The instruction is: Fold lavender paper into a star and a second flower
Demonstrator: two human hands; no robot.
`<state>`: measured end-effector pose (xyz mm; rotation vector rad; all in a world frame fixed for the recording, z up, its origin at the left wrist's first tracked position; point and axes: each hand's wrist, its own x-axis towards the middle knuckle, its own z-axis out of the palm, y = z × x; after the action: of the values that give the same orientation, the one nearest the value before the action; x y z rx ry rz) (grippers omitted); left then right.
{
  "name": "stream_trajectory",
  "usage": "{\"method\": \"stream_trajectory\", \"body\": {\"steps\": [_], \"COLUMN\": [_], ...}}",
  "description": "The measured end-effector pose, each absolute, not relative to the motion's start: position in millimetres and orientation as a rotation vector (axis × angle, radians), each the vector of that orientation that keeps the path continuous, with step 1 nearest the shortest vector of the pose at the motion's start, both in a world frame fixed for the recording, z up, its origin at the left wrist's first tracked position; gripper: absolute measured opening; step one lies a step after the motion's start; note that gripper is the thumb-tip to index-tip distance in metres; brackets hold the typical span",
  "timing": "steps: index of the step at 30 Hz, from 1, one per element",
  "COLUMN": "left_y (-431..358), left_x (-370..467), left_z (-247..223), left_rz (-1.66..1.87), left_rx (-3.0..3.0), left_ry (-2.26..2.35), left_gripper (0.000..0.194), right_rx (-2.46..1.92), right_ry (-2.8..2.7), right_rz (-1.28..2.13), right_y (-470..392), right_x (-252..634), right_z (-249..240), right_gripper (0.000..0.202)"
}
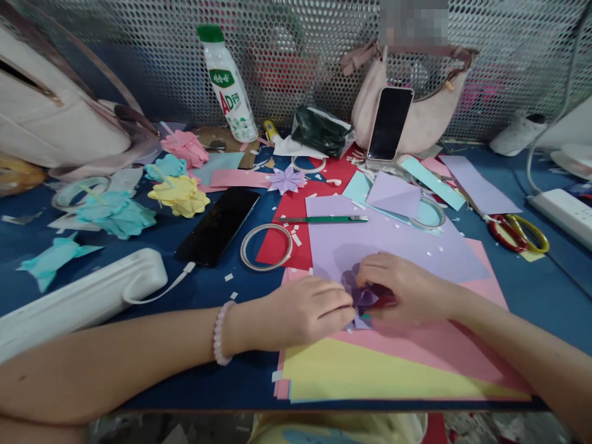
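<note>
Head view of a blue desk (531, 290) strewn with craft paper. Left hand (305, 311) and right hand (407, 287) meet over a small folded purple paper piece (361, 299), which lies near the front edge of the desk, on the stacked sheets just right of centre. Both grips are pinched on this piece: the left fingertips press its left side, the right fingers curl over its right side, so most of it is hidden. A pink bead bracelet (219, 333) circles the left wrist.

Beneath the hands lies a lilac sheet (398, 240), resting on a pink sheet (439, 357) and a yellow sheet (370, 373) that reach the front edge. A red sheet (277, 243) sits behind these, with a green-handled craft knife (324, 219) across its upper part and a tape ring (266, 246) on its left border. A finished lilac paper flower (287, 179) lies farther back.

To the left, a black phone (217, 225) lies flat, cabled to a white power bank (78, 299). Crumpled paper flowers in pink (185, 148), yellow (180, 196) and turquoise (115, 213) occupy the left rear area. A white bottle with a green cap (226, 83) stands at the rear edge against the perforated screen (509, 37). A second phone (390, 123) leans upright on a pink handbag (430, 123). Scissors with red and yellow handles (518, 233) lie near the right edge, beside a white power strip (564, 213).
</note>
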<state>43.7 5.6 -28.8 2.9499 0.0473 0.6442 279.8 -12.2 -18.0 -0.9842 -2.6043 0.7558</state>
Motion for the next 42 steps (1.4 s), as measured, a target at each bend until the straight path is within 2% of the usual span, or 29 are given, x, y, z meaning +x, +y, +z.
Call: {"method": "stream_trajectory", "body": {"steps": [9,16,25,42], "left_y": [4.2,-17.5,-39.2,-47.8], "left_x": [44.7,47.3,37.4,34.7], "left_z": [-27.5,-28.1,-27.4,-26.1], "left_rz": [0.603,0.421,0.239,0.104], "left_rx": [3.035,3.013,2.862,2.909], "left_ry": [-0.053,0.111,0.283,0.470], "left_gripper": [0.023,0.028,0.072,0.067], "right_rx": [-0.971,-1.160,-1.268,-1.237], "right_ry": [-2.615,-2.688,-2.715,-2.738], "right_rz": [0.736,0.091,-0.236,-0.228], "right_y": [-15.0,-33.8,-37.4,-39.0], "right_x": [277.9,261.6,257.3,255.0], "right_z": [-12.2,-17.8,-14.2,-17.1], "right_gripper": [0.016,0.012,0.014,0.018]}}
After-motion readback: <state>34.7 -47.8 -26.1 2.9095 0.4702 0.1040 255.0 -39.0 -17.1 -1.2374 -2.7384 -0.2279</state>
